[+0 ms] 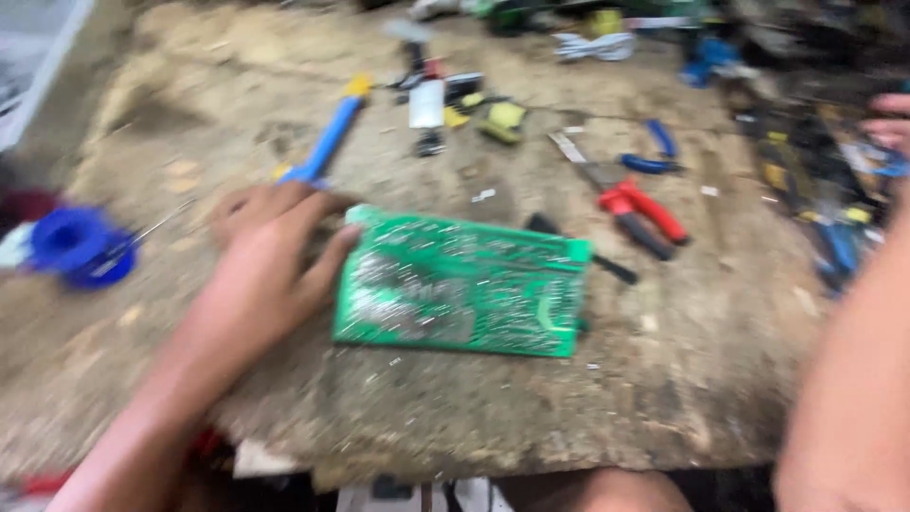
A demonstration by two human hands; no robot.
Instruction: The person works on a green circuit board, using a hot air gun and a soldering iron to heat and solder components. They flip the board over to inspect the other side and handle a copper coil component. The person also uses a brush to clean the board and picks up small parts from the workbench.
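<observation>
- Worn, dirty wooden bench (531, 398), cluttered w/ tools along the far edge; whole view is motion-blurred.
- Left hand (270, 261) lies flat, fingers loosely spread, fingertips touching the left edge of a green circuit board (462, 283); not pinching it.
- Board sits solder side up, flat on the bench, just right of the left hand, between both arms.
- Right hand (889, 118) reaches far right into a pile of tools; only the fingertips show at the frame edge, so can't tell if it's gripping anything.
- Blue-handled tool w/ yellow end (332, 133) lies just beyond the left hand's fingers; blue solder spool (76, 245) well to its left.
- Red-handled pliers (645, 216) beyond the board, toward the right arm; blue-handled pliers (654, 152) farther out.
- Risk, as I judge it: board is only held at one edge, so a nudge could spin or slide it; right forearm could sweep the pliers off; blind reach into the pile could snag a sharp tip.
</observation>
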